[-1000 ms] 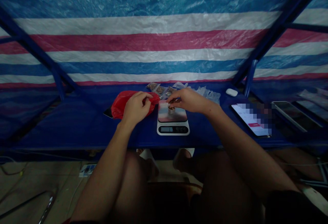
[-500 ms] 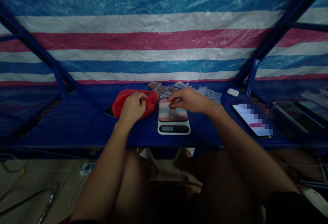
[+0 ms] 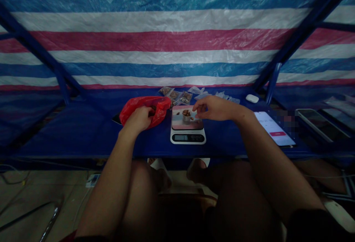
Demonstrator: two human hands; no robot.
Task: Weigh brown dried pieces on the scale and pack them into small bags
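The left hand (image 3: 138,119) is curled around the mouth of a crumpled red plastic bag (image 3: 162,109), with its fingers dipping into the opening. Brown pieces (image 3: 152,107) show just inside, but I cannot tell whether the fingers pinch any of them. The right hand (image 3: 216,108) hovers open at 3 o'clock from a small pale cup (image 3: 186,117), with its fingers loosely apart and its fingertips (image 3: 195,110) just beside the cup, not pinching anything.

The cup is heaped with brown pieces and stands on the glossy platform of a white digital kitchen scale (image 3: 188,137), at the platform's centre. Loose brown pieces (image 3: 177,113) lie on the platform at its 9 and 3 o'clock sides. The scale's dark display (image 3: 181,137) is too small to read.

All this sits on a dark blue table cover (image 3: 74,131). At 12 o'clock from the scale lie small clear packets of brown pieces (image 3: 175,95), with crumpled clear plastic bags (image 3: 222,96) at 1 o'clock. A white earbud case (image 3: 252,98) rests further out. At 3 o'clock, a smartphone (image 3: 273,128) glows with a red button, its writing too small to read and partly pixelated. A dark smartphone (image 3: 318,123) lies beyond it.
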